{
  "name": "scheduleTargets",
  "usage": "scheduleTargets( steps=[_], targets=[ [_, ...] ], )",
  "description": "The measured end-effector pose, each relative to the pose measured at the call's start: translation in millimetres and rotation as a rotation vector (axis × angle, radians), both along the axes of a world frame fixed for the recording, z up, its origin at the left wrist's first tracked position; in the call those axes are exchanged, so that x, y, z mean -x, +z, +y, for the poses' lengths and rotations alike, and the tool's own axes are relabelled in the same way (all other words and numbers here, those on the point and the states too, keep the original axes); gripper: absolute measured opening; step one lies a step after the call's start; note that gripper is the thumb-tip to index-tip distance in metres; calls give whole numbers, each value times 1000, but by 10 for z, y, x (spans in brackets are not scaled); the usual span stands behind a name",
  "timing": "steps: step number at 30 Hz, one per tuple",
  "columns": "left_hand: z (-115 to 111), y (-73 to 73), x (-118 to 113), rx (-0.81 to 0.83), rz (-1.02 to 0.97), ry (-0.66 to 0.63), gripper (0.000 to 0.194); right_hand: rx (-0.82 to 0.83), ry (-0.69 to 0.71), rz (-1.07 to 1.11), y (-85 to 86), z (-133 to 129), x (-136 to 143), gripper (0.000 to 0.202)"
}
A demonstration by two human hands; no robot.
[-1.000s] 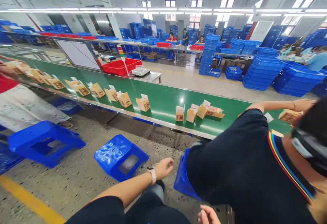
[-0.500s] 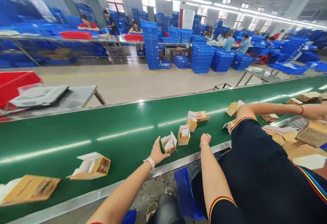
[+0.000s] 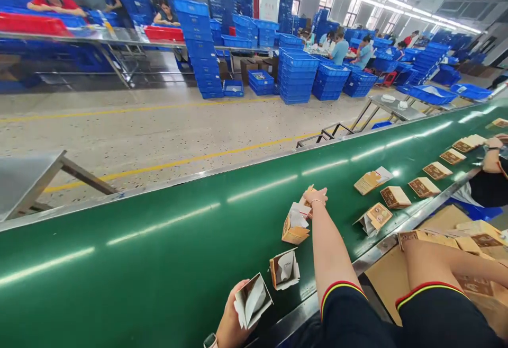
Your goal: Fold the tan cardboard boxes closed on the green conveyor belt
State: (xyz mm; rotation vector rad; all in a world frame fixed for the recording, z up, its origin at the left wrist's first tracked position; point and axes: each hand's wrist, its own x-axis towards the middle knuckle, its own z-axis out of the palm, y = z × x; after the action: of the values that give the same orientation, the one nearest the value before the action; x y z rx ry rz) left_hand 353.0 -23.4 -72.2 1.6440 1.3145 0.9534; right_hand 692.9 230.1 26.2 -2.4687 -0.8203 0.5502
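Observation:
My left hand point(image 3: 231, 313), with a watch at the wrist, holds a small open cardboard box point(image 3: 254, 303) over the near part of the green belt. White folded paper or a packet shows inside. Farther up the belt my right hand point(image 3: 316, 196) is closed around the edge of another cardboard box point(image 3: 305, 203); part of that box is hidden by the hand and by a neighbouring box. Between the hands stand two open boxes, one nearer point(image 3: 284, 269) with its mouth toward me and one farther point(image 3: 296, 226) with raised flaps, both with white contents.
The green conveyor belt point(image 3: 159, 263) runs across the view. To the right lie more boxes point(image 3: 396, 197). A co-worker's bent arm point(image 3: 424, 263) reaches over a carton of boxes point(image 3: 476, 284) close by my right arm. Another person's hand point(image 3: 493, 144) is at far right.
My view has turned right and down. My right hand has moved out from the near side to a box. The left hand's box is now tilted toward me. The co-worker's arm is lower.

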Motion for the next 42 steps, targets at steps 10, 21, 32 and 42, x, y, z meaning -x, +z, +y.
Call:
scheduleTargets(
  steps=[10, 21, 32, 42],
  targets=[
    [751, 210, -47, 120, -98, 53, 66, -805, -20, 3, -44, -1617, 21, 103],
    [2058, 539, -1114, 159, -197, -531, 80, -769, -278, 105, -583, -2420, 792, 76],
    [2186, 1051, -871, 272, 519, -785, 87, -724, -432, 227, -505, -2956, 1090, 62],
    [1169, 3110, 1471, -189, 14, 38, 51, -623, 200, 423, -225, -2905, 1534, 32]
  ],
)
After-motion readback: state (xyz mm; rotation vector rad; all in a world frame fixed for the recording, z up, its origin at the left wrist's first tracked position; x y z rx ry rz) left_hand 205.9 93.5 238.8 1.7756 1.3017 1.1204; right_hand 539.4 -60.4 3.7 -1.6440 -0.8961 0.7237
